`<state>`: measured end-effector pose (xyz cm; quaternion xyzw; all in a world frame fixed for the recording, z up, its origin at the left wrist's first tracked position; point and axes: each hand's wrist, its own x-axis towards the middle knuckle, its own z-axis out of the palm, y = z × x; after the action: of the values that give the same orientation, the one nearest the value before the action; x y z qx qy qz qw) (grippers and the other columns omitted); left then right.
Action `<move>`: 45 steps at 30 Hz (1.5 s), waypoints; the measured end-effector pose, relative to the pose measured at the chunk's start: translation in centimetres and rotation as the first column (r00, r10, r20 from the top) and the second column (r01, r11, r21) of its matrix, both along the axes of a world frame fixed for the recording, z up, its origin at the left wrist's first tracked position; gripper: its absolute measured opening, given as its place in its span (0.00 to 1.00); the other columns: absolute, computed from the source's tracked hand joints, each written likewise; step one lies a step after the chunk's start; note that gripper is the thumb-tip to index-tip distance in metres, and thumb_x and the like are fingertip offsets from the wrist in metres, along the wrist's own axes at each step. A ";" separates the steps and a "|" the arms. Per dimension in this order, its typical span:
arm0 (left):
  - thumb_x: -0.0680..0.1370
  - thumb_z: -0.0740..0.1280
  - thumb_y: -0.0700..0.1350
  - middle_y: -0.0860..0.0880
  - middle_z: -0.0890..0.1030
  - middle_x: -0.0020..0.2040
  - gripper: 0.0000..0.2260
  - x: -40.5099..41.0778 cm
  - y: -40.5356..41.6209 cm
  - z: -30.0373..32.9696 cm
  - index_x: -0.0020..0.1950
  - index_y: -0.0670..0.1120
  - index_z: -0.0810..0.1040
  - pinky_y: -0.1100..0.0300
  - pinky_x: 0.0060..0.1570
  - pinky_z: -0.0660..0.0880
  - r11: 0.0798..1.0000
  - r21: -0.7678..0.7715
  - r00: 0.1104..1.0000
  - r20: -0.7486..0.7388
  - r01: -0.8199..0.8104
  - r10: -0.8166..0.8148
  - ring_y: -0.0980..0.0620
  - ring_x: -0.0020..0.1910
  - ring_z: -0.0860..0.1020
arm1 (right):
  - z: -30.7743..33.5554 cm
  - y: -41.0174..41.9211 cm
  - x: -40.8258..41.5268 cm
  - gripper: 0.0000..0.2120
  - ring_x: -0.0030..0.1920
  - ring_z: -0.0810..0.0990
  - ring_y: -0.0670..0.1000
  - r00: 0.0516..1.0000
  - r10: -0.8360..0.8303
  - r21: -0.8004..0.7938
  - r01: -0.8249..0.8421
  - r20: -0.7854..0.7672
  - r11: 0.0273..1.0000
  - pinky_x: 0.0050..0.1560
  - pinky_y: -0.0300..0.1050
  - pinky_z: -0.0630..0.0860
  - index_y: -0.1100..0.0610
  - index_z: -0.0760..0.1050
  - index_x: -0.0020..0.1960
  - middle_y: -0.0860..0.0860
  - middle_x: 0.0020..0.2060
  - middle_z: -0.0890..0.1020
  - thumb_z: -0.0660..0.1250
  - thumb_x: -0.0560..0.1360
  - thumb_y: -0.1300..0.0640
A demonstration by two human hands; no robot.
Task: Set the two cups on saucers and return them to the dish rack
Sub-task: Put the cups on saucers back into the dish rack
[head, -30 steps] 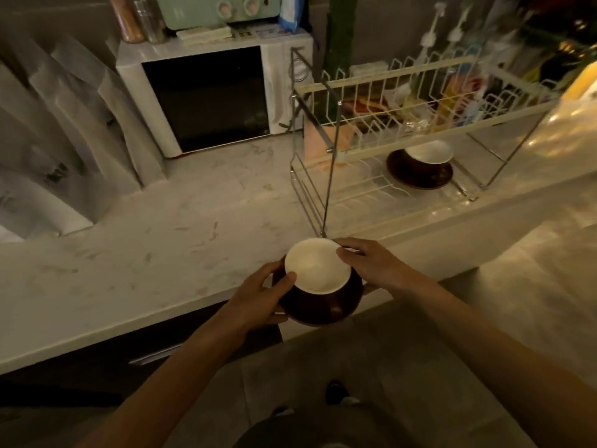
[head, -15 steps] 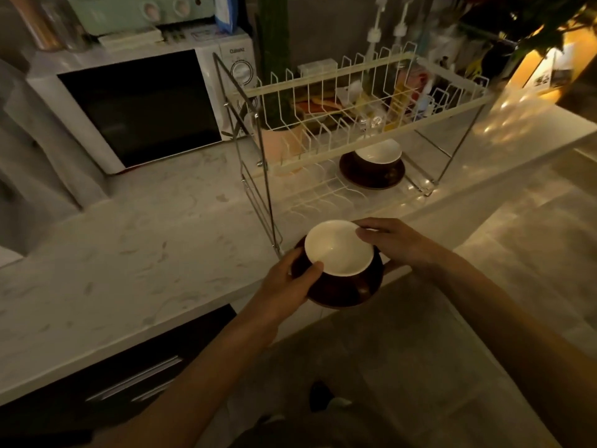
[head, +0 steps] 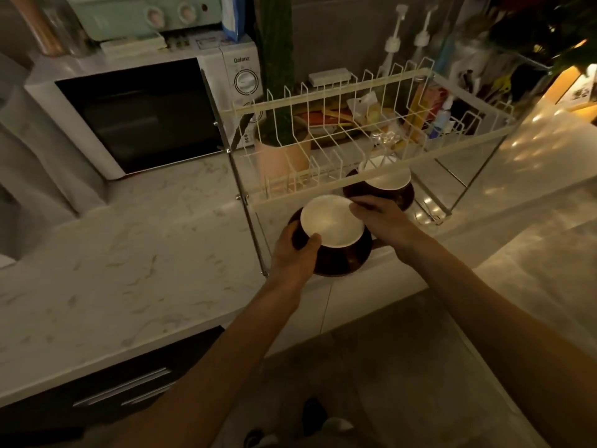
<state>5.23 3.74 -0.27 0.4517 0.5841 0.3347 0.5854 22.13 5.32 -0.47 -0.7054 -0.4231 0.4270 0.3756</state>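
A white cup (head: 332, 221) sits on a dark brown saucer (head: 342, 258), and I hold the pair at the front of the two-tier wire dish rack (head: 326, 106), level with its lower shelf. My left hand (head: 295, 253) grips the saucer's left rim, thumb against the cup. My right hand (head: 382, 221) holds the cup's right rim and the saucer's right side. A second white cup (head: 389, 179) on its own brown saucer (head: 402, 197) rests on the lower shelf, just behind my right hand, partly hidden by the upper tier's rail.
A white microwave (head: 142, 114) stands left of the rack on the marble counter (head: 122, 260), with a green toaster oven (head: 145, 12) on top. A pink pot (head: 281, 156), bottles and packets sit behind the rack. Dark drawers (head: 106, 386) lie below the counter edge.
Both hands have carried the cup and saucer forward from beyond the counter edge to the rack's lower-shelf opening. My view has moved closer to the rack.
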 end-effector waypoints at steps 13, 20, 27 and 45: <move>0.78 0.64 0.39 0.49 0.76 0.59 0.18 1.1 5.5 -1.5 0.68 0.44 0.73 0.63 0.55 0.69 0.985 -0.008 0.985 -0.008 -0.174 0.174 0.53 0.59 0.74 | -4.3 5.8 0.0 0.13 0.57 0.78 0.53 0.998 -0.069 0.007 0.069 0.008 0.998 0.65 0.57 0.74 0.57 0.70 0.60 0.54 0.55 0.80 0.67 0.77 0.55; 0.78 0.65 0.42 0.52 0.76 0.56 0.16 1.0 6.7 -1.9 0.66 0.47 0.75 0.64 0.54 0.68 0.984 0.036 0.985 0.019 -0.172 0.171 0.55 0.56 0.73 | -4.6 6.8 -0.1 0.12 0.61 0.78 0.55 0.999 -0.050 0.019 0.049 0.023 0.999 0.65 0.54 0.74 0.56 0.75 0.57 0.47 0.47 0.80 0.69 0.75 0.53; 0.78 0.65 0.51 0.53 0.78 0.53 0.12 0.7 7.8 -2.1 0.60 0.51 0.79 0.69 0.38 0.69 0.988 0.041 0.989 -0.020 -0.148 0.149 0.53 0.56 0.76 | -4.8 7.0 -0.8 0.16 0.63 0.77 0.56 0.994 -0.114 0.035 0.114 0.003 0.993 0.67 0.57 0.73 0.55 0.74 0.54 0.55 0.58 0.81 0.73 0.72 0.50; 0.76 0.68 0.47 0.44 0.79 0.63 0.20 1.4 7.2 -3.8 0.67 0.45 0.73 0.52 0.60 0.76 0.965 -0.020 0.965 -0.018 -0.262 0.262 0.46 0.60 0.78 | -4.1 4.7 -1.8 0.20 0.63 0.78 0.55 0.981 -0.117 0.051 0.110 0.156 0.993 0.66 0.55 0.74 0.53 0.77 0.67 0.53 0.61 0.81 0.63 0.78 0.47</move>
<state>6.59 10.90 -4.08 0.3664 0.6467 0.3993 0.5367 20.32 9.99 -4.60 -0.7521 -0.4195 0.3383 0.3792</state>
